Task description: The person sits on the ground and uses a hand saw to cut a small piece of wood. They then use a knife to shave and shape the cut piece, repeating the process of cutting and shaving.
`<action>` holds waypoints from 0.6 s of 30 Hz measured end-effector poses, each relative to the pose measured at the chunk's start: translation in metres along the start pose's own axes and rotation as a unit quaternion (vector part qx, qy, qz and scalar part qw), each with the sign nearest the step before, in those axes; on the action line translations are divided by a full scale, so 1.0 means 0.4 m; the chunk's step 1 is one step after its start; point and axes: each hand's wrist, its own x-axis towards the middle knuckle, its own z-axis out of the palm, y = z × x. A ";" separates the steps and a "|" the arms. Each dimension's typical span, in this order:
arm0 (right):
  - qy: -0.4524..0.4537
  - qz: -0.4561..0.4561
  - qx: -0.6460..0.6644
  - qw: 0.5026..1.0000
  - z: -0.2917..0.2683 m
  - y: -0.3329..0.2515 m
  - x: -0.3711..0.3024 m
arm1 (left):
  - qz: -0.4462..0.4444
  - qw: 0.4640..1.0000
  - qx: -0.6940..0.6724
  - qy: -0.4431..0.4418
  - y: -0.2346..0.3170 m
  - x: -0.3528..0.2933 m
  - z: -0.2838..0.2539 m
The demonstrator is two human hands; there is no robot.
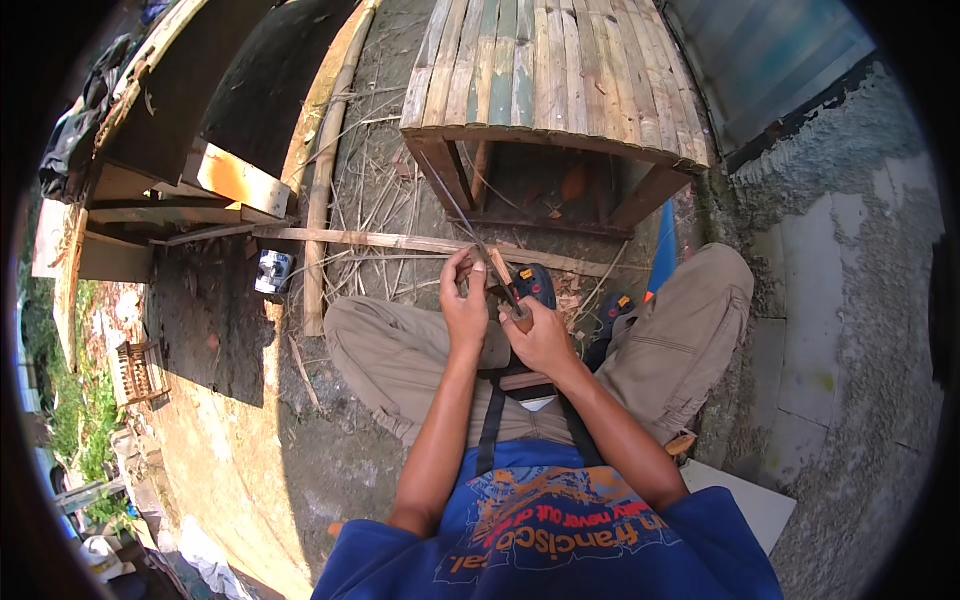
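Observation:
In front of my lap, my right hand (546, 342) is closed round the wooden handle (521, 319) of a knife. Its dark, narrow blade (507, 287) points up and left toward my other hand. My left hand (466, 302) pinches a thin strip (452, 205), which looks like split bamboo, between thumb and fingers. The strip reaches away to the far left, toward the bamboo-topped bench. Fingers partly hide where blade and strip come together, so I cannot tell whether they touch.
A bench with a bamboo-slat top (560, 75) stands ahead. A long wooden strip (390, 241) lies across the ground before it, among thin shavings. A can (273, 271) stands at left, near a bamboo pole (322, 200). A rough wall (850, 300) rises at right.

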 end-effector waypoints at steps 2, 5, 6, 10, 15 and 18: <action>0.035 -0.023 0.000 0.999 0.006 -0.013 -0.004 | 0.023 1.000 0.019 -0.004 -0.007 0.015 -0.006; 0.031 -0.031 0.062 0.997 -0.020 -0.042 -0.020 | 0.030 0.999 0.012 -0.006 -0.017 -0.008 0.006; 0.029 -0.021 0.064 0.997 -0.029 -0.065 -0.015 | 0.030 0.999 0.011 -0.006 -0.017 -0.012 0.005; -0.001 0.040 0.011 0.999 0.002 0.001 -0.016 | 0.039 0.999 0.007 0.002 -0.028 -0.012 -0.003; 0.053 -0.001 0.032 0.998 -0.034 -0.066 -0.014 | 0.038 0.999 -0.014 0.003 -0.027 -0.007 -0.009; 0.055 -0.039 0.082 0.994 -0.064 -0.137 -0.021 | 0.035 0.999 -0.017 -0.011 -0.009 -0.018 -0.003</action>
